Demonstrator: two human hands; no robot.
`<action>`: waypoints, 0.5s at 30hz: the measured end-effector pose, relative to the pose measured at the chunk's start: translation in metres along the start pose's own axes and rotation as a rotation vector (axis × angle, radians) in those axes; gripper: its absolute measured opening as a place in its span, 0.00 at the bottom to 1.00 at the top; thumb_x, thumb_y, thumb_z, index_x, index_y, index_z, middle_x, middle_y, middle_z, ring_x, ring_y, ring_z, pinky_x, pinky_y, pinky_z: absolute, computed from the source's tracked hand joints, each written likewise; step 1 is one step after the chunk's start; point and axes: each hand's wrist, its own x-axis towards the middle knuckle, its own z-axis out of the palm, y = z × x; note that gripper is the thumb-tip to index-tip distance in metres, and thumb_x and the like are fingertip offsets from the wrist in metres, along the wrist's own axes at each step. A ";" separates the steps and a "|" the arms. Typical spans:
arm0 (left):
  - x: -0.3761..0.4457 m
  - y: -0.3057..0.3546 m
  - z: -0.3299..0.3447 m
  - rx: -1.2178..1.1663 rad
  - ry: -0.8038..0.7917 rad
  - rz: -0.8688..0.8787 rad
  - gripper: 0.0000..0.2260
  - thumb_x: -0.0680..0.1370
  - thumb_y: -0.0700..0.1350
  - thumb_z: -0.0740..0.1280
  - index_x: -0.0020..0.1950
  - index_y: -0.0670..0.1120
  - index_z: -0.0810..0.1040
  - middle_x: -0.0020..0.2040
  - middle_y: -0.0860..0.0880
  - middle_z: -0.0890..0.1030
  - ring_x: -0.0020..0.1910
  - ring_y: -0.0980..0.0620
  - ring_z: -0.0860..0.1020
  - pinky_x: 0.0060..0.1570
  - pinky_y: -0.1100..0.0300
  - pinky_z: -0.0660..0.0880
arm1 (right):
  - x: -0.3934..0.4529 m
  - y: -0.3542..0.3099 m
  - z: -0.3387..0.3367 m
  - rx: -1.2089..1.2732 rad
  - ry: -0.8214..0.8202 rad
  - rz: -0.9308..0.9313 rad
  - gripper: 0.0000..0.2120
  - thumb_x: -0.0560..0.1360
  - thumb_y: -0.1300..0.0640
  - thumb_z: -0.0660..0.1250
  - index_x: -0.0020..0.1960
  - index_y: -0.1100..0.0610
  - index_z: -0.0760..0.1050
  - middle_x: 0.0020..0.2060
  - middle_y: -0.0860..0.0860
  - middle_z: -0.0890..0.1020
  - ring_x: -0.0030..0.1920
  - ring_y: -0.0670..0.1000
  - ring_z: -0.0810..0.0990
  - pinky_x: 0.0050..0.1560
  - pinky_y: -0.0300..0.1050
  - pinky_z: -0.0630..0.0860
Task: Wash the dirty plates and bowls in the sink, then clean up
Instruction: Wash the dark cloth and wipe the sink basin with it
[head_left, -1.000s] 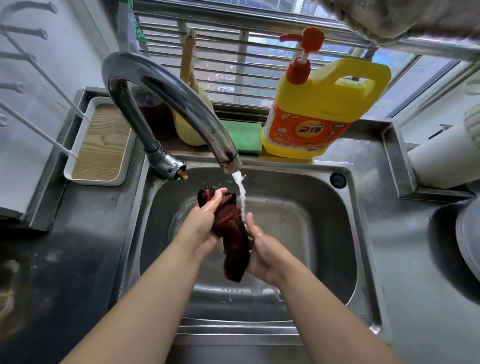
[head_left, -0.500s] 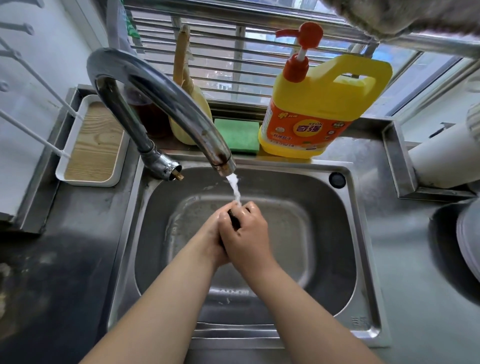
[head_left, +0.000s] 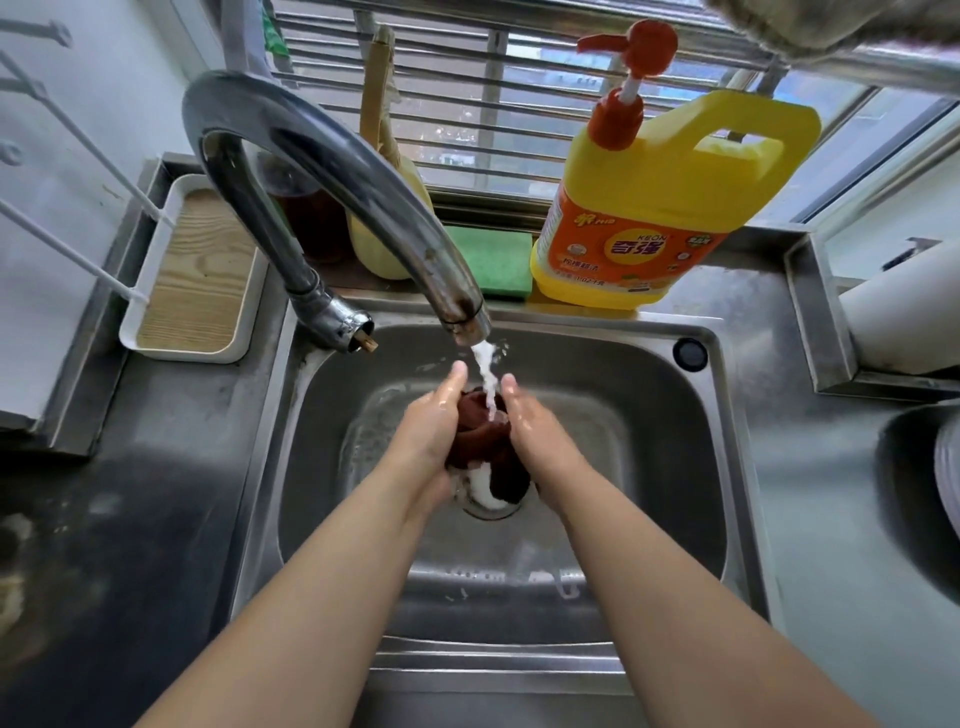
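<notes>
A wet dark red cloth (head_left: 480, 436) sits bunched between my two hands in the middle of the steel sink (head_left: 649, 415). My left hand (head_left: 426, 431) cups its left side and my right hand (head_left: 535, 431) cups its right side, thumbs pointing up. Water from the curved tap (head_left: 332, 171) runs straight onto the cloth. The cloth's lower end hangs over the drain (head_left: 488, 506). No plates or bowls lie in the basin.
A yellow detergent jug with a red pump (head_left: 649, 208) and a green sponge (head_left: 488, 262) stand on the ledge behind the sink. A white tray with a wooden insert (head_left: 197, 275) lies at the left. A white roll (head_left: 904, 322) and a grey dish rim (head_left: 948, 483) are at the right.
Half a second ago my hands were clasped tight over the cloth, hiding it. They have parted, and the cloth shows between them under the stream.
</notes>
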 end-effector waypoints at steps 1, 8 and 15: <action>0.002 0.005 -0.004 -0.071 -0.013 -0.005 0.18 0.81 0.55 0.59 0.39 0.44 0.77 0.30 0.47 0.79 0.26 0.51 0.79 0.31 0.58 0.74 | -0.005 0.005 -0.003 0.133 -0.108 0.072 0.34 0.73 0.27 0.54 0.62 0.51 0.76 0.56 0.51 0.81 0.59 0.52 0.78 0.65 0.52 0.71; 0.016 -0.006 -0.032 0.159 0.006 0.055 0.13 0.82 0.37 0.56 0.53 0.54 0.74 0.54 0.43 0.77 0.43 0.48 0.78 0.40 0.54 0.74 | -0.003 0.035 -0.004 0.324 0.018 0.077 0.04 0.81 0.59 0.60 0.54 0.53 0.72 0.51 0.56 0.80 0.48 0.53 0.81 0.56 0.55 0.77; 0.002 -0.009 -0.017 -0.100 -0.267 -0.402 0.26 0.80 0.61 0.54 0.39 0.45 0.81 0.34 0.46 0.82 0.33 0.49 0.81 0.35 0.59 0.75 | -0.035 0.003 0.020 -0.320 0.135 -0.497 0.12 0.74 0.45 0.65 0.41 0.54 0.73 0.39 0.48 0.70 0.39 0.44 0.69 0.41 0.33 0.63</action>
